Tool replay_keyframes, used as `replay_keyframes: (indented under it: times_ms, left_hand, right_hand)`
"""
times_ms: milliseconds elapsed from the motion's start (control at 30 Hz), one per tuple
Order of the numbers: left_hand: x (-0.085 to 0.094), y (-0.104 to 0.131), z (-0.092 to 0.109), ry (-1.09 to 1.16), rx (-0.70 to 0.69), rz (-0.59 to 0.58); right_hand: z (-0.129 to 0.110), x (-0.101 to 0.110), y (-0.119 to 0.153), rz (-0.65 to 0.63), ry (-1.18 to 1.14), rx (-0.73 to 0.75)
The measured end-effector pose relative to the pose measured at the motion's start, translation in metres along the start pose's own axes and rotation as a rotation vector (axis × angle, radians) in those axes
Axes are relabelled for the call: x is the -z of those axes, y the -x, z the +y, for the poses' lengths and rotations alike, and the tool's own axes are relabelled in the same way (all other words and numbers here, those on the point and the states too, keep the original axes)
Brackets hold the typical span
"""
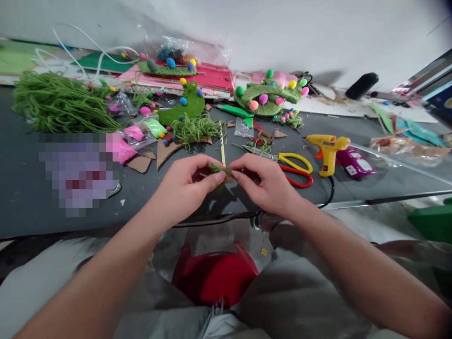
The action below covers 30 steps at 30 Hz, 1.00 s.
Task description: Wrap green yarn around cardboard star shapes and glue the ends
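Both hands meet over the table's front edge around a small brown piece (228, 174) with green yarn (214, 167) at its left end. My left hand (192, 181) pinches the yarn-covered end between thumb and fingers. The other end is pinched by my right hand (264, 181). Just behind the fingers a thin pale yellow strip (222, 143) lies on the table. A loose pile of green yarn (196, 128) sits beyond my left hand. Scissors with yellow and red handles (300, 162) lie right of my right hand.
A yellow glue gun (325, 149) and a purple packet (355, 162) are at the right. Behind stand green yarn-wrapped shapes with coloured balls (266, 99). Far left lies a big green yarn bundle (65, 103). Cardboard scraps (167, 150) are scattered about.
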<state>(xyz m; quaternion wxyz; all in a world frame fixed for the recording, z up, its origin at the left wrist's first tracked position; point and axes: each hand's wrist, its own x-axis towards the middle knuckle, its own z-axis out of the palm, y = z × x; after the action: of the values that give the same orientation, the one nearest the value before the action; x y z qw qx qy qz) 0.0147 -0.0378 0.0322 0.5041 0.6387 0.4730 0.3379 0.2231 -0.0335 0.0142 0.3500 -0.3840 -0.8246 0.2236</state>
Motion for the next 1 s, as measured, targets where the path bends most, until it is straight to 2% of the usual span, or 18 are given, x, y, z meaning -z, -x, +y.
replay_keyframes:
  times_ms: [167,300,433,533,700,833,1000]
  left_hand:
    - [-0.003,0.001,0.0,-0.104,0.111,-0.159]
    - [-0.007,0.002,-0.003,-0.205,0.173,-0.182]
    - [-0.012,0.002,-0.015,-0.22,0.197,-0.185]
    - [-0.015,0.001,-0.024,-0.2,0.184,-0.148]
    - [-0.016,0.0,-0.024,-0.193,0.139,0.012]
    - [-0.011,-0.001,-0.016,-0.082,0.086,0.121]
    - [-0.006,-0.001,-0.007,0.071,0.095,0.154]
  right_hand:
    - [0.005,0.007,-0.002,-0.208,0.09,0.054]
    - [0.001,0.006,-0.003,-0.229,0.275,0.078]
    - [-0.005,0.001,-0.004,-0.252,0.355,0.094]
    - [-0.012,-0.001,-0.004,-0.244,0.362,0.022]
    - [-0.023,-0.003,-0.003,-0.144,0.266,-0.156]
    - [-0.026,-0.005,0.0,-0.103,0.182,-0.121]
    - [-0.024,-0.001,0.003,-0.055,0.163,-0.072]
